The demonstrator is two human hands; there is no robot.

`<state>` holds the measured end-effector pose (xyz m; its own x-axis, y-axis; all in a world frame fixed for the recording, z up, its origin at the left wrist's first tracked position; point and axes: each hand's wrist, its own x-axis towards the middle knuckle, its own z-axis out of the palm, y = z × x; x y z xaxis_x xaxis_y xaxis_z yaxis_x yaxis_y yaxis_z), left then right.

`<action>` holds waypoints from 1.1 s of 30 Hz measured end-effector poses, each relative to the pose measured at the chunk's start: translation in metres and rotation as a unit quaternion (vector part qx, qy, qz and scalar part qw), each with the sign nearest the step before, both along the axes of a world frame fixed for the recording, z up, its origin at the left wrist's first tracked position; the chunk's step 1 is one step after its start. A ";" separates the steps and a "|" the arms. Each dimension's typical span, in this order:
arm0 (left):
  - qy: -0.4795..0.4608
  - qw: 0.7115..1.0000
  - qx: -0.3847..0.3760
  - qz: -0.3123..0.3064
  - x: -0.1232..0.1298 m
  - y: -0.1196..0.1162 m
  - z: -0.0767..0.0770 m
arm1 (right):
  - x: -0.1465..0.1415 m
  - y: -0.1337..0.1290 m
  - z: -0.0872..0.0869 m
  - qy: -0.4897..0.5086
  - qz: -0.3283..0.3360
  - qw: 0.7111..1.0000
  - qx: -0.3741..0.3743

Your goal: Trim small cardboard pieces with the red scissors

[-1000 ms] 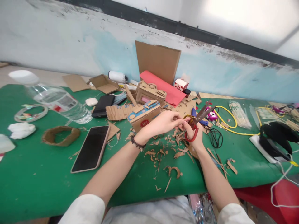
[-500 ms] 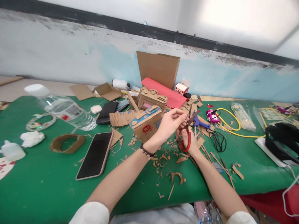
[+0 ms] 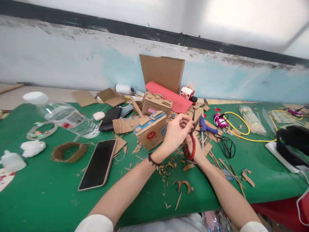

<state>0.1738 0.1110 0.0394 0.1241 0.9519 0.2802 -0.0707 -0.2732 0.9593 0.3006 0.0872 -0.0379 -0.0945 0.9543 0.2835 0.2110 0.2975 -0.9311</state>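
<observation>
My right hand [image 3: 196,149] grips a pair of red-handled scissors [image 3: 190,154], whose dark blades point up and away and stand apart. Right at the blades, my left hand [image 3: 177,130] is closed in a pinch; whatever sits between its fingertips is too small to make out. Beyond the left hand stands a cardboard box model [image 3: 153,132] with a blue-and-tan top and red print. A second cardboard camera-shaped model [image 3: 156,104] is behind it. Below both hands, cardboard scraps [image 3: 182,185] litter the green table cover [image 3: 135,206].
A blue glue gun [image 3: 209,127] lies just right of the scissors. Leftward are a phone [image 3: 98,164], a cardboard ring [image 3: 69,152] and a tilted-looking water bottle [image 3: 70,117]. A yellow cable [image 3: 243,120], bagged sticks [image 3: 252,119] and a power strip [image 3: 281,158] lie right; a red sheet [image 3: 169,96] is behind.
The scissor blades have spread wider apart. Both hands stay close together in nearly the same place, and the view has shifted slightly.
</observation>
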 end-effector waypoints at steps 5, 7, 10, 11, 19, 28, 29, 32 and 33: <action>0.062 0.997 0.035 0.013 -0.003 0.000 0.002 | -0.001 -0.004 0.000 0.008 -0.003 0.999 -0.048; 0.089 0.995 0.041 0.016 -0.005 0.001 0.003 | -0.002 -0.006 0.002 0.010 -0.006 0.997 -0.072; 0.115 0.992 0.041 0.012 -0.006 0.002 0.002 | -0.001 -0.007 0.001 0.016 -0.001 0.997 -0.082; 0.120 0.992 0.040 0.012 -0.007 0.003 0.002 | -0.001 -0.006 0.000 0.022 0.004 0.996 -0.083; 0.122 0.992 0.041 -0.017 -0.011 0.005 0.002 | 0.003 -0.003 -0.003 0.043 0.016 0.996 -0.080; 0.165 0.985 0.052 -0.001 -0.013 0.005 0.005 | 0.002 -0.002 -0.005 0.014 -0.002 0.997 -0.073; 0.166 0.985 0.051 -0.005 -0.013 0.005 0.005 | 0.002 -0.002 -0.005 0.016 -0.004 0.997 -0.073; 0.171 0.984 0.052 -0.020 -0.013 0.005 0.006 | 0.002 -0.001 -0.005 0.038 -0.003 0.996 -0.085; 0.175 0.983 0.054 -0.021 -0.013 0.005 0.006 | 0.002 0.000 -0.005 0.043 -0.003 0.995 -0.091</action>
<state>0.1608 0.1158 0.0451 0.2699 0.9106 0.3129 0.2455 -0.3793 0.8921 0.3029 0.0872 -0.0426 -0.0712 0.9910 0.1132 0.1303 0.1218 -0.9840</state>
